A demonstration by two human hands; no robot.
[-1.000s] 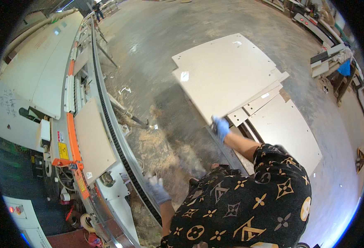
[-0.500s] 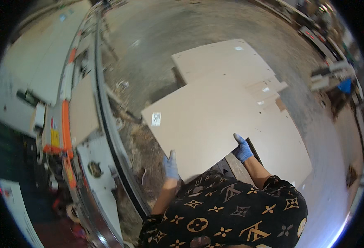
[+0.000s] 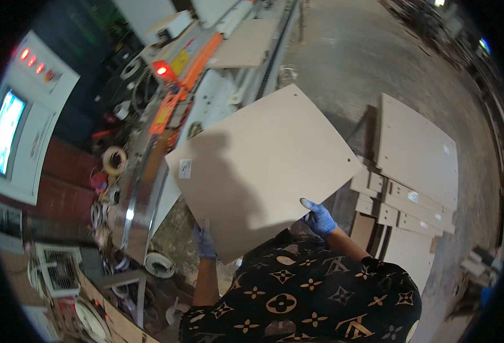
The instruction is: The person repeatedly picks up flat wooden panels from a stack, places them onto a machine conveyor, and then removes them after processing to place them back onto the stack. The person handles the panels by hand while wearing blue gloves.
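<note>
A flat beige panel (image 3: 286, 148) with a small white label (image 3: 185, 168) and a few small holes is held up in front of my body. My left hand (image 3: 205, 241), in a blue-grey glove, grips its near left edge. At the near right edge, my right hand (image 3: 319, 218) grips the same panel, the gloved thumb on top and the fingers hidden beneath. A shadow falls across the panel's near left part.
Stacked beige panels and strips (image 3: 415, 154) lie to the right. Ahead and left runs a long machine with an orange rail (image 3: 202, 57) and another board (image 3: 245, 43) on it. A control cabinet (image 3: 40, 108) with a lit screen stands far left; tape rolls (image 3: 114, 160) sit beside the machine.
My view and body have turned left toward the machine. The held panel has come away from the stack, which now lies off to the right, and both hands still grip it.
</note>
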